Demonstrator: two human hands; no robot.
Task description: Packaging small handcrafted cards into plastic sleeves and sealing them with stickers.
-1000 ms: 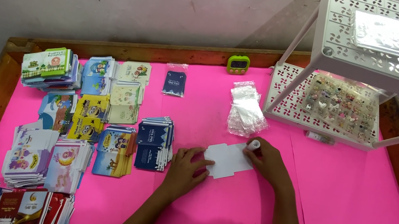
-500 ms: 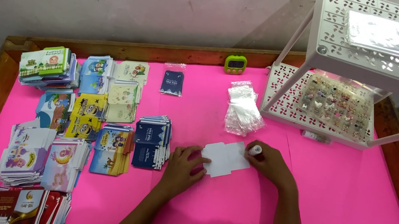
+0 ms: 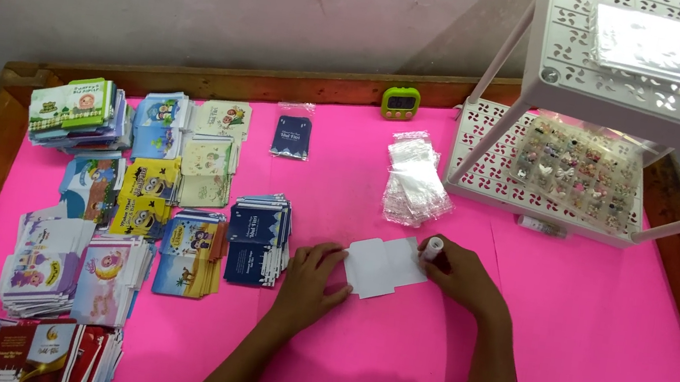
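- Two bare hands work over a pink table top point(image 3: 602, 343) framed by a wooden rim.
- Left hand point(image 3: 311, 283) lies palm down, fingers loosely spread, its fingertips pressing the left edge of a white folded card point(image 3: 383, 266) flat against the pink surface; it grips nothing.
- Right hand point(image 3: 462, 277) is curled around a small white stick-shaped tube point(image 3: 432, 248), whose tip touches the card's right edge.
- White card lies flat near the middle of the table, between the two hands, partly unfolded with a flap showing on its right side.
- Just left of the left hand stands a stack of dark blue printed cards point(image 3: 255, 237), and further left lie many more stacks of colourful cartoon-printed cards point(image 3: 136, 189).
- Behind the card lies a heap of small clear plastic bags point(image 3: 414, 179).
- One bagged dark blue card point(image 3: 292, 131) rests alone near the far rim.
- Beside it, on the wooden rim, sits a small green digital timer point(image 3: 400, 102).
- At the right, a white perforated rack point(image 3: 571, 64) holds a clear compartment box of small trinkets point(image 3: 578, 167) on its lower shelf.
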